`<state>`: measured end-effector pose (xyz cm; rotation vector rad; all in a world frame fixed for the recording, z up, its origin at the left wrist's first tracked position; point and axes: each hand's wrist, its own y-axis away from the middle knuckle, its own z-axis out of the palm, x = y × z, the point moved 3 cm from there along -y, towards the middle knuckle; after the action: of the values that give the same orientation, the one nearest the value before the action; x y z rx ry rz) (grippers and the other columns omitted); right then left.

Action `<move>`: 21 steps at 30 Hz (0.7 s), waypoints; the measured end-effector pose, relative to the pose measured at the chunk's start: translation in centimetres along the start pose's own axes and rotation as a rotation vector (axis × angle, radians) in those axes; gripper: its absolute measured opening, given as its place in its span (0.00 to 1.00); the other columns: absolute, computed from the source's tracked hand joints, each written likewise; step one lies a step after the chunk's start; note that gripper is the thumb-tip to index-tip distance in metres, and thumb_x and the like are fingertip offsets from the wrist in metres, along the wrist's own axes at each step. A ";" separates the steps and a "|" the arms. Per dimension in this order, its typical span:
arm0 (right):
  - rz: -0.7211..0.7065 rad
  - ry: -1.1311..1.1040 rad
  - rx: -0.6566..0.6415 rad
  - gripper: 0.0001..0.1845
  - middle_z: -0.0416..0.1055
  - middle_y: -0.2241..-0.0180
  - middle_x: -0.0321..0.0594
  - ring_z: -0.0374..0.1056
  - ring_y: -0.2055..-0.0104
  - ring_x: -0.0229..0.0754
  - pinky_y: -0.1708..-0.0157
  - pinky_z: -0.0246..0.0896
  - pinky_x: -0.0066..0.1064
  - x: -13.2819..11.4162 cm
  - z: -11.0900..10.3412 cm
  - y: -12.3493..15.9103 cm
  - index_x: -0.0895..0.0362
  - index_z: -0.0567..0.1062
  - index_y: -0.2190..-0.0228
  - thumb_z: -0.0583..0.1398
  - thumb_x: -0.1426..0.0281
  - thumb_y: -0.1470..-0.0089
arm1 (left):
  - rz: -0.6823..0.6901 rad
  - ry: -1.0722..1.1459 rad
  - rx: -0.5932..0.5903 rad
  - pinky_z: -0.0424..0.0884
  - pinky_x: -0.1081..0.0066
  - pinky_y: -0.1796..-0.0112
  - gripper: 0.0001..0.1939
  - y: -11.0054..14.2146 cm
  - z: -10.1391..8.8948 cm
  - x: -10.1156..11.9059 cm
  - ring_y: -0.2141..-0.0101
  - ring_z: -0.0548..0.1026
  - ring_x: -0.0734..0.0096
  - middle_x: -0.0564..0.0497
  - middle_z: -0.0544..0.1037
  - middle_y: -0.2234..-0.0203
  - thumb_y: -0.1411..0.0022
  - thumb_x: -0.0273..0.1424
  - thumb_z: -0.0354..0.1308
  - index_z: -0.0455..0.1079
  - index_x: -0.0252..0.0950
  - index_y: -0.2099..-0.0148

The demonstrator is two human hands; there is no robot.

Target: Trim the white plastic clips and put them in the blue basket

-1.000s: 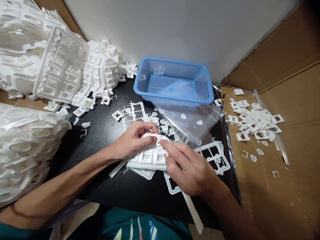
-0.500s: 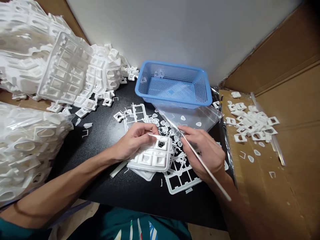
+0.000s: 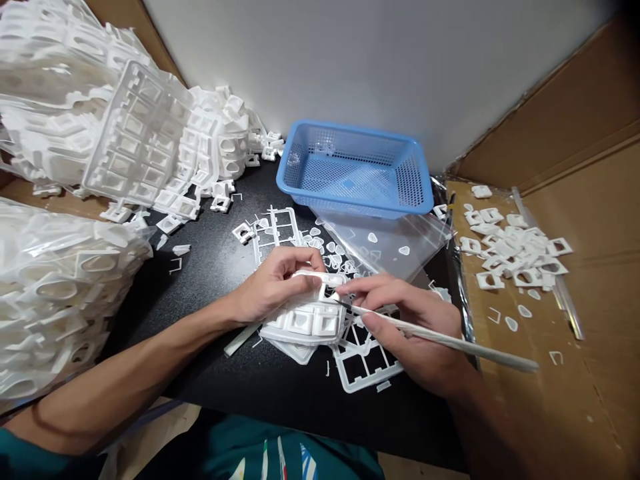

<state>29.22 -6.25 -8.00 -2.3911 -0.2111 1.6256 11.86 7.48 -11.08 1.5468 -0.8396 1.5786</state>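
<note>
The left hand (image 3: 280,283) partly hides the white molded panel (image 3: 300,320).

The white plastic grid panel (image 3: 300,323) sits at the centre of the frame, just below the middle; its raised, square-edged cells stand in rows, with recessed centres in the near row; it lies at a slight tilt, its near edge rounded at the right corner; a dark opening shows in a cell near its upper right, partly covered; the white-handled pointed tool (image 3: 450,341) is long and slim, its narrow dark tip pointing left at the panel beside that opening, its pale handle sloping down to the right; whether the tip touches is unclear.
</note>
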 end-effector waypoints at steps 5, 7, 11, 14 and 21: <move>0.001 0.026 -0.081 0.06 0.81 0.48 0.36 0.76 0.46 0.43 0.44 0.67 0.40 0.2 0.5 0.0 0.51 0.75 0.61 0.63 0.76 0.36 | 0.003 -0.030 -0.005 0.58 0.73 0.72 0.08 0.0 0.0 0.2 0.73 0.64 0.77 0.55 0.69 0.74 0.36 0.32 0.60 0.70 0.33 0.66; -0.019 0.046 -0.105 0.07 0.81 0.48 0.35 0.75 0.46 0.43 0.44 0.67 0.41 0.3 0.6 0.0 0.51 0.75 0.61 0.63 0.76 0.36 | -0.003 -0.029 -0.005 0.58 0.73 0.72 0.07 0.0 0.0 0.2 0.74 0.64 0.77 0.55 0.69 0.75 0.37 0.32 0.60 0.70 0.33 0.66; -0.044 0.065 -0.140 0.08 0.81 0.48 0.35 0.74 0.47 0.42 0.46 0.67 0.41 0.5 0.8 -0.1 0.52 0.74 0.60 0.62 0.77 0.36 | -0.020 -0.044 -0.009 0.57 0.74 0.73 0.07 0.0 0.0 0.2 0.75 0.63 0.77 0.56 0.68 0.75 0.38 0.31 0.60 0.70 0.33 0.67; -0.066 0.077 -0.132 0.08 0.81 0.49 0.35 0.74 0.48 0.42 0.48 0.67 0.41 0.6 0.8 -0.1 0.52 0.74 0.60 0.62 0.78 0.36 | -0.028 -0.050 -0.008 0.57 0.74 0.73 0.07 -0.1 0.0 0.2 0.74 0.64 0.77 0.56 0.69 0.75 0.38 0.31 0.61 0.70 0.33 0.67; -0.039 0.026 -0.125 0.07 0.81 0.49 0.35 0.74 0.48 0.43 0.46 0.66 0.42 0.4 0.6 0.0 0.52 0.74 0.61 0.62 0.77 0.35 | -0.054 -0.014 0.001 0.56 0.74 0.74 0.08 0.0 0.0 0.0 0.76 0.62 0.78 0.56 0.68 0.76 0.38 0.32 0.61 0.70 0.33 0.67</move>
<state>28.79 -6.04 -8.52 -2.4816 -0.3620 1.6071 11.84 7.44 -11.03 1.5698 -0.7985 1.5314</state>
